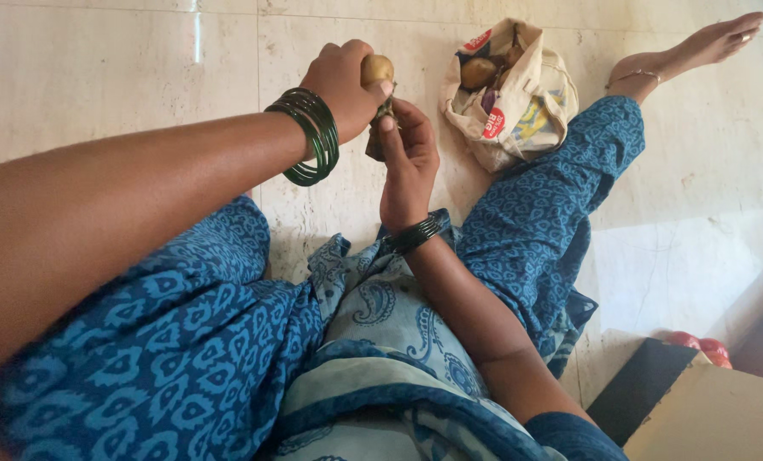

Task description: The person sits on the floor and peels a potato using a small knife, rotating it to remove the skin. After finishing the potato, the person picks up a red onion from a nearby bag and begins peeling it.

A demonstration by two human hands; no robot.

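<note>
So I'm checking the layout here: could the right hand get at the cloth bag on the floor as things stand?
Probably yes. The right hand is busy at the potato that the left hand holds, but the cloth bag lies open just beside it, with bare floor between.

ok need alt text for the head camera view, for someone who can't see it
A person sitting on a pale stone floor holds a potato in the left hand while the right hand pinches a dark strip hanging from it. An open cloth bag with more potatoes lies ahead, beside a knee in blue patterned fabric.

One potato [378, 67] held; one bag [511, 94] — two hands.
</note>
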